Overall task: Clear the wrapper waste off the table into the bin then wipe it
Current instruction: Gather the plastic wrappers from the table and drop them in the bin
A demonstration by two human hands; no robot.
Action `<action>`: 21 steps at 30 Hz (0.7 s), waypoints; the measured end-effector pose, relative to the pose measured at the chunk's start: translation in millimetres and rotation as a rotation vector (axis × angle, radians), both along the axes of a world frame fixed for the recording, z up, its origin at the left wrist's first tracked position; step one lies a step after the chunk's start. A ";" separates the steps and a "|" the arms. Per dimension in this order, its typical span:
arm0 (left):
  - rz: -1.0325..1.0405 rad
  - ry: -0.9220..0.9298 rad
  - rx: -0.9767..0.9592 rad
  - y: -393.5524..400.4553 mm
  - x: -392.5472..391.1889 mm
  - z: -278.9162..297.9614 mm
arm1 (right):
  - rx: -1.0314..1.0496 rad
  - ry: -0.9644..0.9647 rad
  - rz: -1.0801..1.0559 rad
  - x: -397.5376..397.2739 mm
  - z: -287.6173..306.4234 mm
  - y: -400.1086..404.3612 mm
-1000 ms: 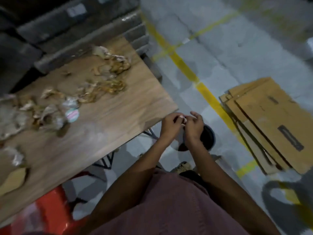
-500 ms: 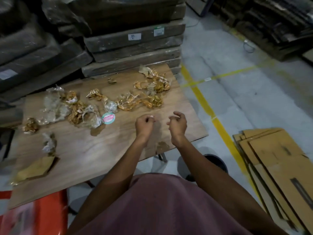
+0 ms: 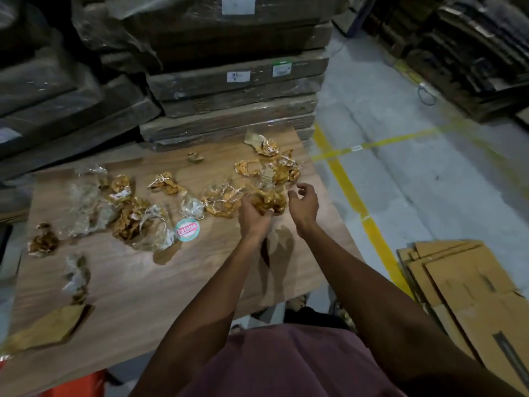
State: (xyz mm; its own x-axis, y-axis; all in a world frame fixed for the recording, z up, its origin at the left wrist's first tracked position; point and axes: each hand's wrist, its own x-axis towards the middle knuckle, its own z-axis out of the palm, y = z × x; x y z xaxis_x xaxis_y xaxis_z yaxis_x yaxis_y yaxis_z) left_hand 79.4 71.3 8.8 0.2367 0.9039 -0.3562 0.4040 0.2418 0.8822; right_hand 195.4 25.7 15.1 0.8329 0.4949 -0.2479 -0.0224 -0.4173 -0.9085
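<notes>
Several crumpled gold and clear wrappers (image 3: 134,216) lie scattered over the wooden table (image 3: 177,282). My left hand (image 3: 253,214) is closed around a crumpled gold wrapper (image 3: 272,202) near the table's right side. Just right of it hovers my right hand (image 3: 305,203), fingers curled and apart, holding nothing. More gold wrappers (image 3: 274,164) lie beyond the hands at the far right corner. A round teal and pink sticker (image 3: 187,230) lies left of my left hand. The bin is hidden from view.
Wrapped stacks of flat boards (image 3: 234,90) stand right behind the table. Flattened cardboard boxes (image 3: 469,293) lie on the floor at right, past a yellow floor line (image 3: 355,202). A brown paper piece (image 3: 45,328) sits at the table's near left. Something red (image 3: 74,385) shows below the table edge.
My view swung from the bin on the floor back to the table. Both hands moved forward over the table, and my left hand closed on a gold wrapper.
</notes>
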 end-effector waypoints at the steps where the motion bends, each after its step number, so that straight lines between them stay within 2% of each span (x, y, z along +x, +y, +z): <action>1: -0.033 0.060 -0.004 3.4 7.3 -1.3 | -0.026 -0.028 0.042 10.4 -2.0 9.3; 3: -0.073 0.147 0.006 11.2 23.1 -7.9 | -0.095 -0.082 0.128 32.8 -5.6 29.3; 9: -0.011 0.200 -0.033 33.8 73.8 -19.3 | -0.262 -0.256 0.367 97.1 -17.0 95.1; 14: 0.026 0.215 -0.036 49.4 97.4 -35.0 | -0.358 -0.249 0.563 124.3 -31.8 134.7; 18: 0.014 0.230 0.077 54.4 101.0 -50.7 | -0.488 -0.231 0.789 134.2 -48.7 143.9; 21: -0.005 0.228 0.135 57.4 99.9 -61.4 | -0.514 -0.266 0.842 129.5 -61.4 140.1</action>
